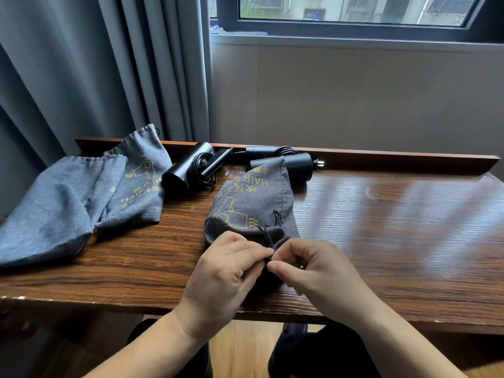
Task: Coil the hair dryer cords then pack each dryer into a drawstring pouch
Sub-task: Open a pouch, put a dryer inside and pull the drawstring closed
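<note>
While my left hand (227,271) and right hand (308,271) meet at the near edge of the wooden table (381,241), both pinch the dark drawstring (268,238) at the mouth of the filled grey pouch (253,203), fingertips curled and nearly touching each other. That pouch bulges just beyond my knuckles, its yellow dryer print facing up. Farther out past my left hand lies a black hair dryer (191,167) with its cord wound beside the handle; another black dryer (289,162) lies beyond the pouch, partly hidden behind it. Well off to the left of my left hand, two flat grey pouches (81,192) overlap on the tabletop. Grey curtains (95,64) hang beyond them.
</note>
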Tool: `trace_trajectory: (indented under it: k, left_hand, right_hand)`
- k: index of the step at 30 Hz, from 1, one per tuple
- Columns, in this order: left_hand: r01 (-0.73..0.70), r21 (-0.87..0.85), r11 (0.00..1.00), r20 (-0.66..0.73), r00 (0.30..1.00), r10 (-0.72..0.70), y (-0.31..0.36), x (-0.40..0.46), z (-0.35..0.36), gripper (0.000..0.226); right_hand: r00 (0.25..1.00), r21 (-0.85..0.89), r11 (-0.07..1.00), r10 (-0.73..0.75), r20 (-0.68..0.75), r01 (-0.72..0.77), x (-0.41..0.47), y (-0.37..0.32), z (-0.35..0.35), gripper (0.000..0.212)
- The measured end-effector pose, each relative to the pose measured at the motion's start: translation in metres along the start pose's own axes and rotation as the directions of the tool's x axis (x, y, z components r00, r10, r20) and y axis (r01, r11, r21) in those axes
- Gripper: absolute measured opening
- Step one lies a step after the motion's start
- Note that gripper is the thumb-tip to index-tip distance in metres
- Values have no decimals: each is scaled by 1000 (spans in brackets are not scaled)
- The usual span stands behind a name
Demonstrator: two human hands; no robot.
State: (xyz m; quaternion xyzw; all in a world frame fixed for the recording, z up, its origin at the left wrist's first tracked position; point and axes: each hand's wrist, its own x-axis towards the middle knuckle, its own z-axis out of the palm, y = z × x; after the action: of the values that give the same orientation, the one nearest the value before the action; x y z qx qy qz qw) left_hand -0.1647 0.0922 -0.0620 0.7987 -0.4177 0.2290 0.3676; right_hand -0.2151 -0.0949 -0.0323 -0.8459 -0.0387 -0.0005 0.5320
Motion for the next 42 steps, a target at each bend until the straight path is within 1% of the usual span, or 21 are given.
trace_trajectory:
  k: [4,9,12,15,19,21,23,26,30,33,36,38,40,42]
  left_hand:
    - [0,-31,1000,43,999,2,-2,0,-1,20]
    - [114,-122,986,98,990,-102,-3,3,-6,16]
    - [139,-139,980,160,980,-117,-4,4,-6,13]
    - [246,-175,953,255,947,-197,-4,4,-6,11]
    - [384,-245,890,363,888,-283,-3,3,-6,18]
    - [432,-261,863,407,860,-307,-3,4,-6,18]
    - [445,-251,860,414,852,-320,-2,4,-4,20]
    - [444,-212,871,351,866,-356,-1,3,0,24]
    - [394,-184,900,220,909,-353,0,4,0,13]
    - [300,-169,939,155,949,-275,0,5,-8,5]
    - [118,-33,992,143,983,-113,-1,3,-13,18]
    - [15,75,997,126,992,-25,-1,1,-17,21]
    - [-41,152,988,122,992,22,0,0,-21,17]
    - [-54,185,981,139,990,28,0,-3,-29,13]
  right_hand:
    - [998,-44,999,-7,57,10,2,-2,-6,14]
    - [995,-85,996,-17,97,25,4,-4,-11,10]
    - [994,-117,993,-20,107,33,4,-5,-12,13]
    - [997,-144,989,-33,68,42,3,-3,-12,12]
    - [998,-122,991,-58,37,62,4,0,-8,11]
    - [997,-114,991,-66,34,69,4,0,-7,10]
    - [997,-106,992,-67,31,69,5,-1,-5,9]
    - [997,-93,993,-67,35,70,7,0,-2,8]
    - [999,-54,998,-27,28,28,8,2,-3,10]
    - [1000,-19,1000,6,27,-5,8,3,-7,12]
    - [999,11,1000,20,31,-21,7,3,-7,12]
    - [1000,4,1000,20,21,-20,7,3,-7,12]
    - [1000,-20,1000,5,2,-5,6,3,-7,12]
    - [1000,-47,999,-17,-27,16,5,5,-6,12]
